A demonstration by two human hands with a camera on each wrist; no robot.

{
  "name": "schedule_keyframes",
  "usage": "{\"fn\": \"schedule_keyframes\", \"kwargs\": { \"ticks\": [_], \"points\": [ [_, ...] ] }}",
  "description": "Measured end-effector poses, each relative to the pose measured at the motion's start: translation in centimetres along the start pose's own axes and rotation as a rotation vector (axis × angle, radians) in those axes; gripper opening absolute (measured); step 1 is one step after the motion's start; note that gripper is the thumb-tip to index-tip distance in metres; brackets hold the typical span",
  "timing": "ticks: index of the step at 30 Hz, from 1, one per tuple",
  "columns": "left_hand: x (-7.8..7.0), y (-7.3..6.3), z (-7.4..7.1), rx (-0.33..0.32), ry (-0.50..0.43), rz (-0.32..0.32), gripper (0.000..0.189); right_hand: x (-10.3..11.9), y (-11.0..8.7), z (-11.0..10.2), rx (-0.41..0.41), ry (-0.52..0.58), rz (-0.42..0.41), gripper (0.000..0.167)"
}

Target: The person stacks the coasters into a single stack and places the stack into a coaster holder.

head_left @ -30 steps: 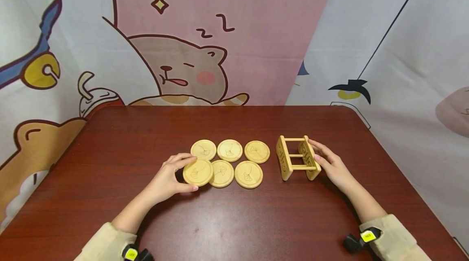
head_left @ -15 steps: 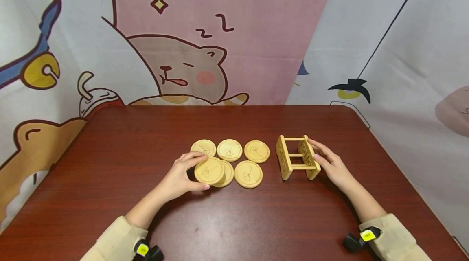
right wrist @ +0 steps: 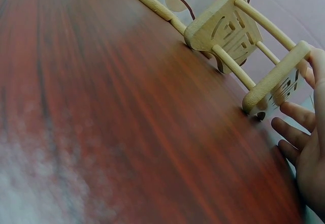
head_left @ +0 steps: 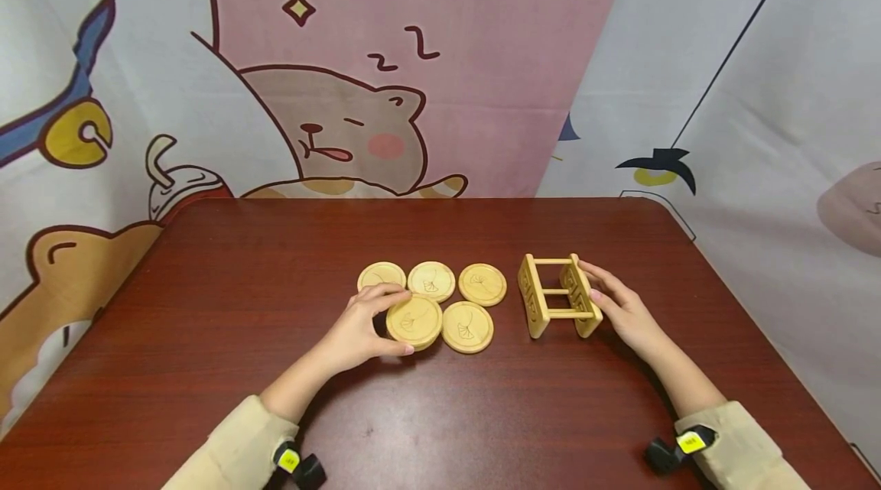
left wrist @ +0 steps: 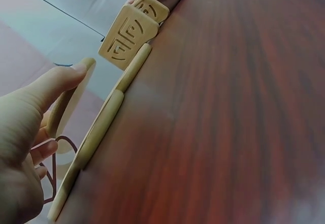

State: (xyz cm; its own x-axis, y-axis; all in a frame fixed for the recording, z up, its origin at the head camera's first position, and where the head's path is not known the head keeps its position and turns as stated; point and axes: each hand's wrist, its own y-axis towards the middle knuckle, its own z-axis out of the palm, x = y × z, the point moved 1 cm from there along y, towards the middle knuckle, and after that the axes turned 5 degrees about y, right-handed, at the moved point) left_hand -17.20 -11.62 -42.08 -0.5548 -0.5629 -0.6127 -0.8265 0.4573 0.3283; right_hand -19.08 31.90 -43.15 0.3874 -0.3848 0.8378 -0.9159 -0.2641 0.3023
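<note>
In the head view my left hand point(head_left: 363, 329) pinches a round wooden coaster point(head_left: 414, 319) by its rim, thumb on the near side and fingers on the far side. This coaster overlaps another lying beneath it; the left wrist view shows the held coaster point(left wrist: 71, 97) tilted, above the coasters on the table point(left wrist: 101, 127). A wooden coaster rack point(head_left: 559, 295) with cut-out side panels and thin rods stands at the right. My right hand point(head_left: 628, 314) rests its thumb and fingertips against the rack's right panel, the lower fingers point(right wrist: 289, 132) loosely extended.
Flat on the dark red wooden table point(head_left: 427, 413) lie a back row with a left coaster point(head_left: 381, 276), a middle coaster point(head_left: 431, 281) and a right coaster point(head_left: 482, 284). A front coaster point(head_left: 467, 327) lies right of the held one. A cartoon-printed cloth point(head_left: 482, 92) hangs behind.
My left hand has carried the coaster rightwards, from the left end of the front row to over the coaster there. My right hand and the rack have stayed in place.
</note>
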Motion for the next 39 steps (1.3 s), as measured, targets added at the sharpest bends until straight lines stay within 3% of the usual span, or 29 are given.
{"fn": "schedule_keyframes", "kwargs": {
  "ticks": [23, 32, 39],
  "points": [
    [-2.4, 2.8, 3.2, 0.033, -0.038, 0.067, 0.074, 0.0, 0.0, 0.0, 0.0, -0.011, 0.001, 0.045],
    [-3.0, 3.7, 4.4, 0.08, -0.005, 0.057, 0.075, 0.1, -0.1, -0.1, 0.004, -0.019, 0.026, 0.046],
    [-3.2, 4.0, 4.8, 0.084, 0.029, 0.085, 0.074, 0.0, -0.1, -0.1, 0.003, -0.023, 0.028, 0.046]
  ]
}}
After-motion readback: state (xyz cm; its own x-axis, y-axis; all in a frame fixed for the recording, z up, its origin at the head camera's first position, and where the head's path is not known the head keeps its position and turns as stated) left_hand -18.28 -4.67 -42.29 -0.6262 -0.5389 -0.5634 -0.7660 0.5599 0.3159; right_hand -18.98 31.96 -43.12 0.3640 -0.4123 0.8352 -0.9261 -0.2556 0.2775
